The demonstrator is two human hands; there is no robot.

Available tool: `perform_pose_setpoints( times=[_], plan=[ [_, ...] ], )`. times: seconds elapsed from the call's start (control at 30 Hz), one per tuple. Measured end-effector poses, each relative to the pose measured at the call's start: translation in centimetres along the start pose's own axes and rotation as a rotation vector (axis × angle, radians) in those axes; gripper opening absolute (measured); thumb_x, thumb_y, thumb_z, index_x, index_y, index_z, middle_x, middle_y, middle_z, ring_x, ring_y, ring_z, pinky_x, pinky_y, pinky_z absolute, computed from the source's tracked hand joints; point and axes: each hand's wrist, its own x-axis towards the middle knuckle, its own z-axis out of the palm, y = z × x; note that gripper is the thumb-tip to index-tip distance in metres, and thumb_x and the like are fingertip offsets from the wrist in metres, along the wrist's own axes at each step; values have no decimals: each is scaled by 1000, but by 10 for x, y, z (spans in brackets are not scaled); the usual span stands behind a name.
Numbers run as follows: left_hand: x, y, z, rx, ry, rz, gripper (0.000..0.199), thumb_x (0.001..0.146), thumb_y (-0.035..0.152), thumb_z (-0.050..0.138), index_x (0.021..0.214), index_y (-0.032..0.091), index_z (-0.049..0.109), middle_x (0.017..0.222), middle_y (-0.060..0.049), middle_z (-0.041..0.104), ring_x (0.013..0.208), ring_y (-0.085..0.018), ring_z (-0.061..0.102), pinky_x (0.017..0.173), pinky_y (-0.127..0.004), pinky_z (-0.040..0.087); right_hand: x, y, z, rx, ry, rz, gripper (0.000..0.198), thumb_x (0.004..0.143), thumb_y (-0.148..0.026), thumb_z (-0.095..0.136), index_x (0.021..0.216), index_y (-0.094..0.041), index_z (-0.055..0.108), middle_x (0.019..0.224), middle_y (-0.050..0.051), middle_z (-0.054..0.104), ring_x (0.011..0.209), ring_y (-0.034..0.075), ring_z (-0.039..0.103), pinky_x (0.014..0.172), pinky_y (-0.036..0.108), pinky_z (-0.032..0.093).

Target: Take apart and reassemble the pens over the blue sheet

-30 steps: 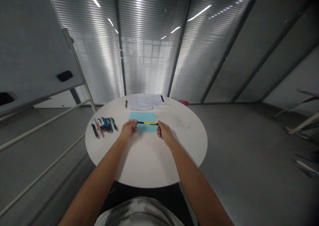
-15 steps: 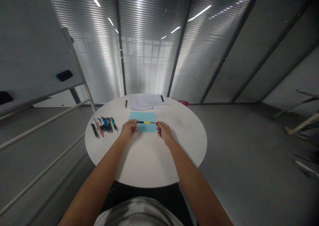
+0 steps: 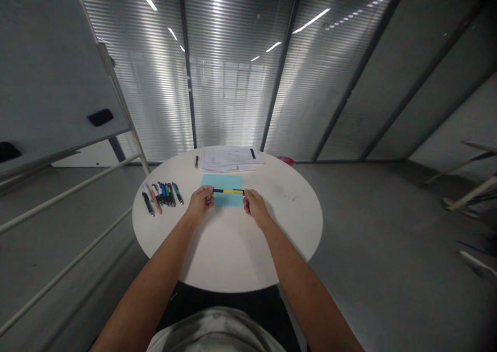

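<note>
Between my two hands a black and yellow pen (image 3: 229,191) is held level, crosswise to me. My left hand (image 3: 201,199) pinches its black end, and my right hand (image 3: 254,205) pinches the other end, past the yellow part. The fingertips hide both tips of the pen. Directly behind and below it, a light blue sheet (image 3: 227,180) lies on the white round table (image 3: 229,253).
Several pens (image 3: 165,194) lie side by side at the table's left. Stacked papers (image 3: 229,159) are at the far edge, with a single dark pen (image 3: 196,161) beside them. A whiteboard frame (image 3: 130,119) stands close on the left.
The pen seems slightly turned about its length, with a dark clip now along its yellow part. My right fingers have shifted a little; my left hand stays put.
</note>
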Motion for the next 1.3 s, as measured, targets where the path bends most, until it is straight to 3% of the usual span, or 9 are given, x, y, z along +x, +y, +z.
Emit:
perform_pose_setpoints(
  times=[0.23,0.43,1.03,1.3],
  plan=[
    [-2,2,4,17,59,4,37,57,34,79,79,15,57,61,4,49,46,-5,45,41,-19,30,5,6,-2,6,-16,-87,29,73,-49,58,76,-21,50,55,-8,51,32,4,40,31,17,24],
    [1,-2,1,31,70,13,35,58,34,79,80,16,58,63,4,49,46,-4,44,41,-18,30,2,2,-3,35,-40,-71,31,69,-48,60,81,-21,51,64,-6,58,35,5,45,32,18,28],
    [0,-6,1,109,-32,59,32,60,35,78,69,14,57,65,1,54,49,-5,45,43,-19,30,3,2,-4,126,-57,-28,36,73,-54,61,85,-21,51,58,-6,55,36,6,45,36,19,27],
    [3,-8,-3,148,29,75,31,61,37,77,72,15,58,63,3,51,46,-5,43,43,-20,30,4,2,-5,98,-59,-54,35,70,-50,66,85,-21,54,62,-6,55,37,5,44,36,19,27]
  ],
)
